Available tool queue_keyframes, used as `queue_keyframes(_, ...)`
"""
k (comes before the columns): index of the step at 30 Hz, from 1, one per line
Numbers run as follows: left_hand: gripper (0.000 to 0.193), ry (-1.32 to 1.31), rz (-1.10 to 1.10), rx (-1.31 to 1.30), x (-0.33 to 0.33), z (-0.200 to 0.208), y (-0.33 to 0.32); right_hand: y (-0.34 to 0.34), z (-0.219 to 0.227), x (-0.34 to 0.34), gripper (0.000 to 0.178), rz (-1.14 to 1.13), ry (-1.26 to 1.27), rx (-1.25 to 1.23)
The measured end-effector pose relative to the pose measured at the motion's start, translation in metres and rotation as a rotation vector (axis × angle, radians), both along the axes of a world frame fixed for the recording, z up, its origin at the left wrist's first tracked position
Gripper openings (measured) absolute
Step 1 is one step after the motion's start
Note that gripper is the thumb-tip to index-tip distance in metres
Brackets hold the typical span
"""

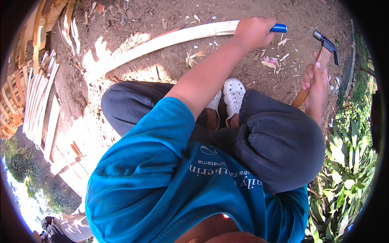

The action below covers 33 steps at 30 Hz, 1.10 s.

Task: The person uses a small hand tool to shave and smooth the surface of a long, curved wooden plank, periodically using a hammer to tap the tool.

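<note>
My left hand (253,33), in a fist, reaches across the ground in front of my feet. A blue cylindrical handle (279,28) sticks out of its right side; the rest of that piece is hidden. At its left side is the end of a long pale wooden strip (170,40), which stretches away to the left; whether the fist grips this too I cannot tell. Over on the right, my right hand (315,83) is wrapped around the wooden handle of a claw hammer (324,45). The hammer's dark metal head points up, apart from the blue handle.
My bent knees and white shoes (234,96) are close below my left arm. Wood chips (269,64) litter the brown soil. Stacked wooden slats (40,97) stand at the left, and green plants (344,174) grow at the right. Part of another person (73,227) shows at lower left.
</note>
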<state>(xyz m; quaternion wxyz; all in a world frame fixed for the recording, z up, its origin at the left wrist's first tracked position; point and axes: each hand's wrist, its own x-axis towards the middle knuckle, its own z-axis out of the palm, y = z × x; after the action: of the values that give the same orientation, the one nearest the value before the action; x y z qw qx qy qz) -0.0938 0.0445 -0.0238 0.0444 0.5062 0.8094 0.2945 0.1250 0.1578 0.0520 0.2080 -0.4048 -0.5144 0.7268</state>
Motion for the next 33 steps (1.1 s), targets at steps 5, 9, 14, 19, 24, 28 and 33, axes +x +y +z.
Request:
queue_keyframes(5,0.018,0.030,-0.039,-0.011,-0.002,-0.007,0.002,-0.017,-0.006,-0.010,0.042,0.223,-0.136,0.000)
queue_keyframes(9,0.016,0.050,-0.072,0.015,0.002,-0.009,-0.001,-0.023,-0.016,-0.015,0.042,0.040,-0.018,-0.043)
queue_keyframes(14,0.016,0.058,-0.045,-0.092,-0.002,-0.016,-0.011,-0.022,-0.017,-0.013,0.042,0.182,-0.167,-0.020)
queue_keyframes(19,0.016,0.055,-0.037,-0.111,-0.003,-0.016,-0.012,-0.021,-0.027,-0.010,0.042,0.212,-0.145,-0.055)
queue_keyframes(24,0.017,0.050,-0.017,-0.072,-0.005,-0.016,-0.012,-0.021,-0.016,-0.011,0.042,0.112,-0.082,-0.059)
queue_keyframes(28,0.018,0.043,-0.070,-0.001,0.004,-0.015,-0.003,-0.011,-0.009,-0.003,0.042,0.078,-0.084,-0.040)
queue_keyframes(33,0.019,0.027,-0.048,0.039,0.019,0.003,0.005,-0.005,-0.006,0.007,0.041,0.046,-0.061,-0.035)
